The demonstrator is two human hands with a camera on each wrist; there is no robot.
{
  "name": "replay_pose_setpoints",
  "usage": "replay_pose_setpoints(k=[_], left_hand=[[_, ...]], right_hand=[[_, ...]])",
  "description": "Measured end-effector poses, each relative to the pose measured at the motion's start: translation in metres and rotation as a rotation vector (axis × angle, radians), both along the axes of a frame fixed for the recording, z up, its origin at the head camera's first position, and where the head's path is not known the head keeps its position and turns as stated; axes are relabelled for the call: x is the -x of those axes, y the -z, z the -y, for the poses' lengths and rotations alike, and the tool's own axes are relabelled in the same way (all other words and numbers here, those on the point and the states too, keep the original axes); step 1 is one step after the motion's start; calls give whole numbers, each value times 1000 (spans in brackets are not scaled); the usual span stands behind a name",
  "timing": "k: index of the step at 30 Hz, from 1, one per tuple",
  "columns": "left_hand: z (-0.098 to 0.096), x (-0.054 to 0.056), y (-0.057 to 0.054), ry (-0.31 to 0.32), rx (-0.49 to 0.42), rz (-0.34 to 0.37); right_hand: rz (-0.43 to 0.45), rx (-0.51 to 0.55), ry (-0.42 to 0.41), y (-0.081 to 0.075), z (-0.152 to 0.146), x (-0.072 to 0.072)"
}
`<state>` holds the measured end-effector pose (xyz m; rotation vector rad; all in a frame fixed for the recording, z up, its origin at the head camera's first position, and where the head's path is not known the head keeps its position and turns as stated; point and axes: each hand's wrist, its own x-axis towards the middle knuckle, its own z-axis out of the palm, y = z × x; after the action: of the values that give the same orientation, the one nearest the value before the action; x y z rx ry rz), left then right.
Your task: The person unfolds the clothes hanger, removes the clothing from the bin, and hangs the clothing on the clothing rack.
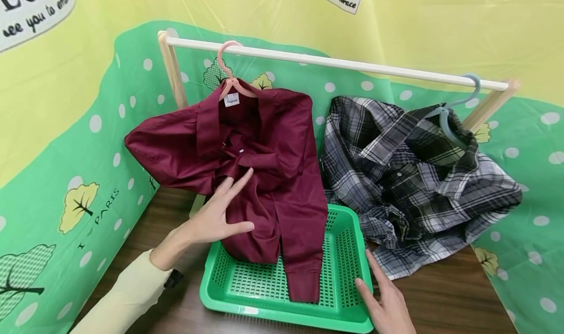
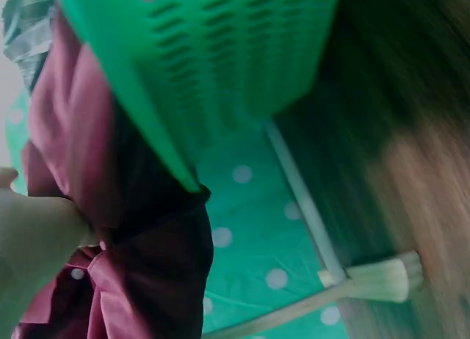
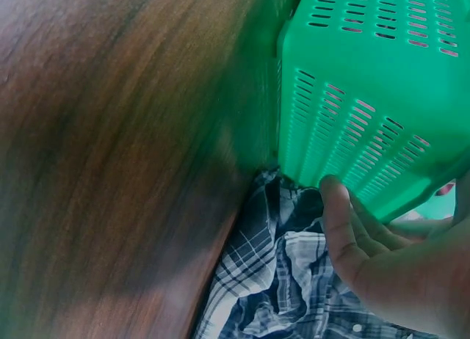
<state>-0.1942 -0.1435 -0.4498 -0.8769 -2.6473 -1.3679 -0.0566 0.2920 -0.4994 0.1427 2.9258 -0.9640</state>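
A maroon shirt [image 1: 299, 197] hangs from a pink hanger [image 1: 223, 62], its lower part hanging into a green plastic basket [image 1: 286, 317]. In front of its buttoned front, my left hand [image 1: 213, 216] has its fingers spread, with no cloth gripped. The left wrist view shows that hand [image 2: 40, 229] close against the maroon fabric [image 2: 81, 133]; whether it touches is unclear. My right hand [image 1: 387, 302] holds the basket's right wall, thumb over the rim and fingers outside. In the right wrist view, fingertips [image 3: 334, 188] meet the perforated wall [image 3: 345, 133].
A plaid shirt [image 1: 410, 177] hangs on a blue hanger [image 1: 473, 86] at the right, its hem beside the basket. Both hangers hook over a white rail [image 1: 330, 62] on wooden supports [image 1: 174, 74]. Dark wooden table [image 1: 449, 299] lies below; patterned cloth [image 1: 101, 128] surrounds it.
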Motion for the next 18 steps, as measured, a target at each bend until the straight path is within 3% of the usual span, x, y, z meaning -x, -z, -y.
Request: replay_pose_setpoints(k=[5,7,18], left_hand=[[5,14,15,-5,171,-188],[8,19,21,-19,204,-212],[19,36,30,-93,234,-128]], right_hand=[[-15,4,-3,0,0,-1],[-22,12,-2,0,0,-2],[-57,55,7,-1,1,-5]])
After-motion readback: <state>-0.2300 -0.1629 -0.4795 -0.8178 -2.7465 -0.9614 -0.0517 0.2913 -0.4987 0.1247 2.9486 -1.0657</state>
